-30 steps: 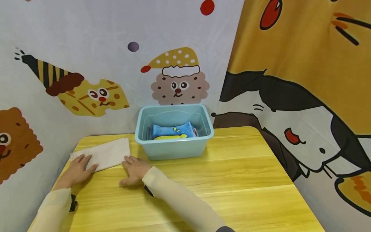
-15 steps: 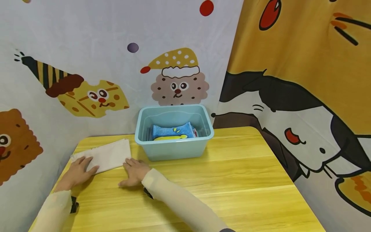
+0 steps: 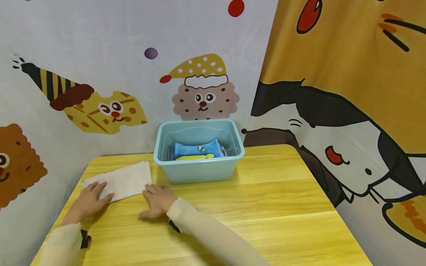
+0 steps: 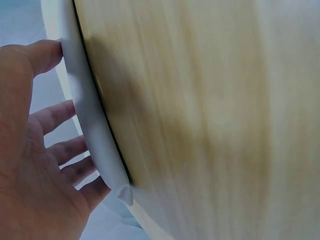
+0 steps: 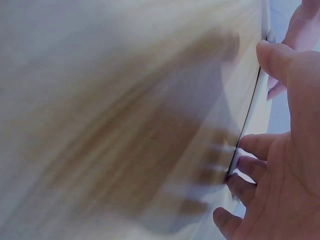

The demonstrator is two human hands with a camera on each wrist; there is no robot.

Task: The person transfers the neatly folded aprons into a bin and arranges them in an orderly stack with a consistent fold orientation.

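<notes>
A folded white cloth [image 3: 129, 181] lies flat at the table's left side. My left hand [image 3: 88, 201] rests on its near left part, fingers spread over the top and thumb along the near edge. My right hand [image 3: 158, 201] touches the cloth's near right corner with its fingertips, the thumb out to the side on the table. In the left wrist view the cloth's folded edge [image 4: 90, 110] shows as a thick pale band at the fingers. The right wrist view shows the right fingers [image 5: 252, 145] at the thin cloth edge, with part of the left hand beyond.
A light blue plastic bin [image 3: 199, 171] stands at the table's back, right of the cloth. Inside lie a blue fuzzy item [image 3: 196, 149] and a yellow one [image 3: 194, 157]. A cartoon-printed curtain [image 3: 110, 55] hangs behind the wood-grain table [image 3: 266, 207].
The cloth and both hands have slid slightly toward me and a little to the right. The hands keep the same pose; the bin stays in place.
</notes>
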